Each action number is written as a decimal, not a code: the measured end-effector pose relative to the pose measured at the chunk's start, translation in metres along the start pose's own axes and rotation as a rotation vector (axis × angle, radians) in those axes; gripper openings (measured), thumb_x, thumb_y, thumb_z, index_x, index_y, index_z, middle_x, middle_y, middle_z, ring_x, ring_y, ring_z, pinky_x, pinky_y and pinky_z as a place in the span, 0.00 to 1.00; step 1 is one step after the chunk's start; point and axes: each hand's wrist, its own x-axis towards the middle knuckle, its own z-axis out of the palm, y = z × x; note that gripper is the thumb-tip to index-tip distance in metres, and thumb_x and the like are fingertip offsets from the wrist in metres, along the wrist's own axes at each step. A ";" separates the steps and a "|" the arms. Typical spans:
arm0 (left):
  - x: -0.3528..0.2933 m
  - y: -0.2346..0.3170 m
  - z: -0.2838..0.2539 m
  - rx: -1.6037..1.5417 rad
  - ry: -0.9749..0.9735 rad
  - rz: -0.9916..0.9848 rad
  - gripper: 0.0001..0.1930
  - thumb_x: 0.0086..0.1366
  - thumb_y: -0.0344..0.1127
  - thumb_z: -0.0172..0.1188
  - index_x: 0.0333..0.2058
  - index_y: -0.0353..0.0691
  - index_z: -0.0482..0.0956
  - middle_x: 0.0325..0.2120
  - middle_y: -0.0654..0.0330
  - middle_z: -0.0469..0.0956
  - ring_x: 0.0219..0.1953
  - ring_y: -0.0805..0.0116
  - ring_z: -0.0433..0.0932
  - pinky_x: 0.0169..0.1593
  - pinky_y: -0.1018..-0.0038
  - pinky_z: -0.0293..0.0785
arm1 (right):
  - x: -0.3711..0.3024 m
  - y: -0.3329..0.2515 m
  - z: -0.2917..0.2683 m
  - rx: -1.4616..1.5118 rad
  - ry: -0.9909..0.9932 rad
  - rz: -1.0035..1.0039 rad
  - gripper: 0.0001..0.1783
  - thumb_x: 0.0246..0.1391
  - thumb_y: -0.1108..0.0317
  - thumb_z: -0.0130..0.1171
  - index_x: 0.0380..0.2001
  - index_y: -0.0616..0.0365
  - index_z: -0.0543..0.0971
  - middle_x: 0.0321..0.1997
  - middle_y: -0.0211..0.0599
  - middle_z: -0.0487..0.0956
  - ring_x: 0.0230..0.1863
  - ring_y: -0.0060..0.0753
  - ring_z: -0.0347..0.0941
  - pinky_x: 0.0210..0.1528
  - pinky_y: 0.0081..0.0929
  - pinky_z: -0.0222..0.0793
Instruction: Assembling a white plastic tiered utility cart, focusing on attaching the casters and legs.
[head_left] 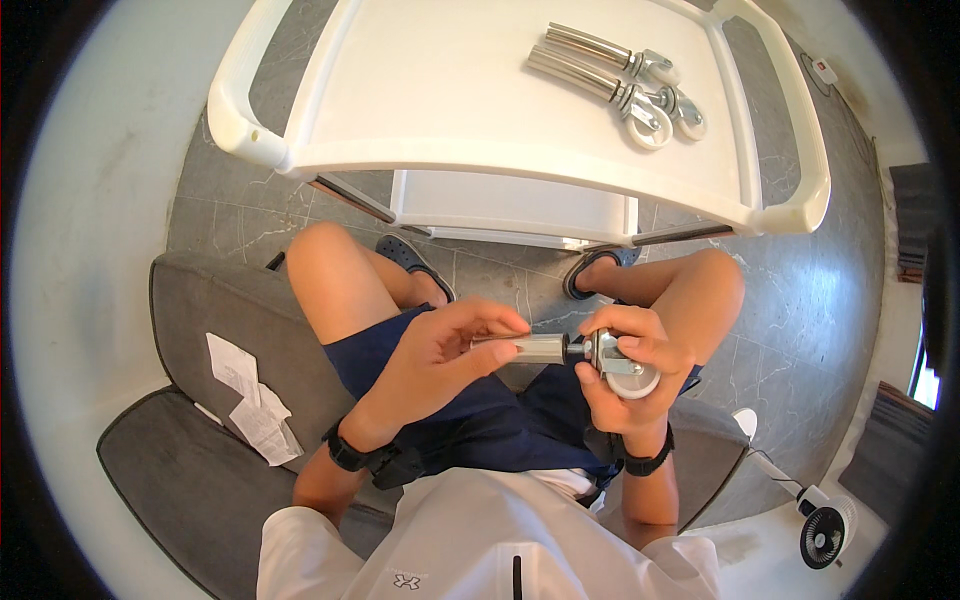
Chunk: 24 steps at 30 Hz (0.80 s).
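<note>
Across my lap I hold a shiny metal tube (541, 349) and a caster wheel (632, 381), lined up end to end. My left hand (445, 355) pinches the tube between thumb and fingers. My right hand (640, 365) is closed round the caster's metal bracket and white wheel. Between them a short stem shows at the tube's dark end; whether it is seated inside, I cannot tell. On the white cart top lie two more metal tubes (575, 73) with casters at their ends, and another caster (688, 112) beside them.
The white cart (450, 100) stands in front of my knees, with raised handles at both sides and a lower shelf (510, 205). I sit on a grey sofa (230, 300). Crumpled papers (255, 400) lie on it at left; a small fan (825, 530) is at lower right.
</note>
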 end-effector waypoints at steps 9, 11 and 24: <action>0.004 0.002 0.003 0.022 0.010 0.233 0.15 0.63 0.24 0.65 0.48 0.35 0.76 0.48 0.59 0.74 0.50 0.72 0.75 0.54 0.74 0.72 | -0.003 0.000 0.007 -0.083 0.037 -0.038 0.36 0.47 0.83 0.70 0.54 0.53 0.62 0.45 0.58 0.78 0.42 0.43 0.78 0.42 0.32 0.75; 0.004 0.002 0.004 -0.094 0.019 0.150 0.15 0.63 0.22 0.65 0.49 0.34 0.76 0.48 0.59 0.74 0.50 0.71 0.75 0.55 0.74 0.72 | -0.004 -0.001 0.007 -0.077 0.032 -0.038 0.36 0.47 0.83 0.70 0.54 0.53 0.61 0.45 0.58 0.78 0.42 0.43 0.78 0.42 0.32 0.75; 0.007 -0.002 0.009 -0.043 0.054 0.279 0.16 0.64 0.23 0.63 0.50 0.36 0.74 0.48 0.59 0.73 0.51 0.70 0.74 0.57 0.72 0.70 | -0.009 0.000 0.008 -0.087 0.062 -0.015 0.36 0.47 0.83 0.70 0.53 0.53 0.59 0.46 0.60 0.77 0.43 0.43 0.78 0.43 0.32 0.75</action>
